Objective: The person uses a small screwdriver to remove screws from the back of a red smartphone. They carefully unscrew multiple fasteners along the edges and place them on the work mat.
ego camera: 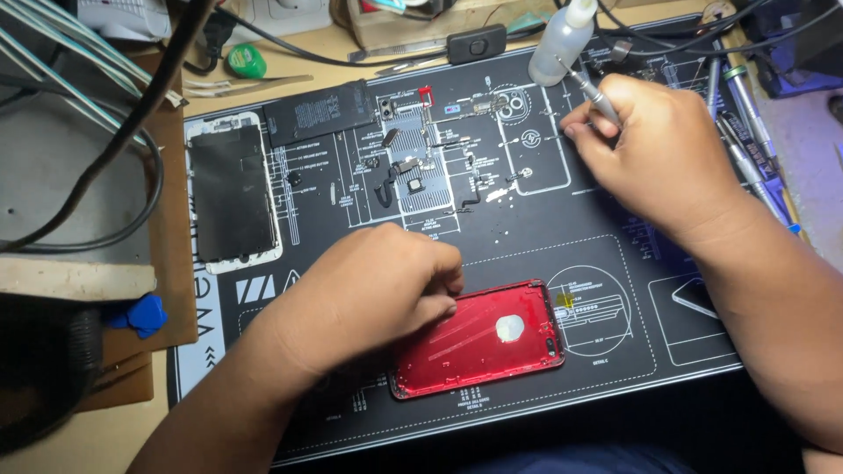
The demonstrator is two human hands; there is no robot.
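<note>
Notably glossy red phone back (492,338), face-down, scuffed.

One head-worn view — looking steeply down, close over the work mat (527,263).

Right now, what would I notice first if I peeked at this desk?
The shiny red phone back at the front of the black work mat, with the left hand resting on its end. Farther back, the right hand holds a thin metal tool near rows of tiny phone parts. A removed screen lies on the mat's left.
</note>
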